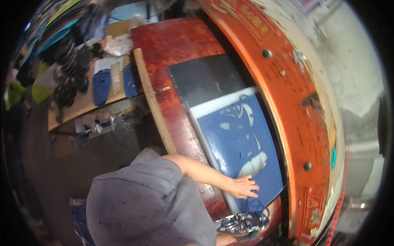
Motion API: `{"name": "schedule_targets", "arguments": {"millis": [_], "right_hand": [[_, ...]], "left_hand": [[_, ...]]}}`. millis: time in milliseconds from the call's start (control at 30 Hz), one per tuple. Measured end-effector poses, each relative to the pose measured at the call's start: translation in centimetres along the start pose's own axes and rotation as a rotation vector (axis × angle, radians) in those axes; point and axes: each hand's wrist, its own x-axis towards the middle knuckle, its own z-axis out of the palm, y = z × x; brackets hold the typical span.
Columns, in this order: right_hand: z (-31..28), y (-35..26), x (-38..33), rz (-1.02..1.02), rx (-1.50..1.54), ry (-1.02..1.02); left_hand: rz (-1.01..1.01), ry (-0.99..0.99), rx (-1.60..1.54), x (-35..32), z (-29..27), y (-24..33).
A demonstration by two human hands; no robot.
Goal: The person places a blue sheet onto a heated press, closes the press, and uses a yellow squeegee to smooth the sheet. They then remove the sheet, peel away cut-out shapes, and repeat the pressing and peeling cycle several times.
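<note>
My left hand (pixel 245 187) rests with fingers spread on the near end of a blue sheet (pixel 221 151). The sheet has several cut-out holes with the pale board (pixel 223 101) showing through. Just beyond my fingertips, toward the lower edge, lie looped blue offcut strips (pixel 258 207). Beside them is a cluster of silver metal cutting dies (pixel 238 224) with curved outlines. A bit of my right hand (pixel 226 239) shows at the lower edge, against the dies; its fingers are hidden.
An orange machine beam (pixel 266 78) runs along the right side, close over the red worktable (pixel 172 45). A black mat (pixel 207 78) lies behind the board. At left, a wooden bench (pixel 76 108) carries blue cut pieces (pixel 101 87) and dark scraps. A wooden rail (pixel 154 102) edges the table.
</note>
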Motion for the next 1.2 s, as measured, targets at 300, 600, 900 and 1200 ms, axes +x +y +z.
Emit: {"name": "schedule_targets", "arguments": {"millis": [300,600,900,1200], "right_hand": [[-3.4,-1.9,-0.7,-0.029,0.009,0.046],[-9.9,-2.0,-2.9,-0.058,0.364,0.273],[-9.0,-3.1,-3.3,-0.108,0.461,0.272],[-10.3,-5.5,-4.5,-0.187,0.491,0.3]], "left_hand": [[-0.874,0.455,-1.119,0.6,0.2,-6.0],[-0.175,0.478,0.07,3.2,-6.0,-4.5],[0.017,-0.358,0.33,4.1,5.0,1.5],[0.002,-0.166,-0.097,8.2,6.3,1.3]]}}
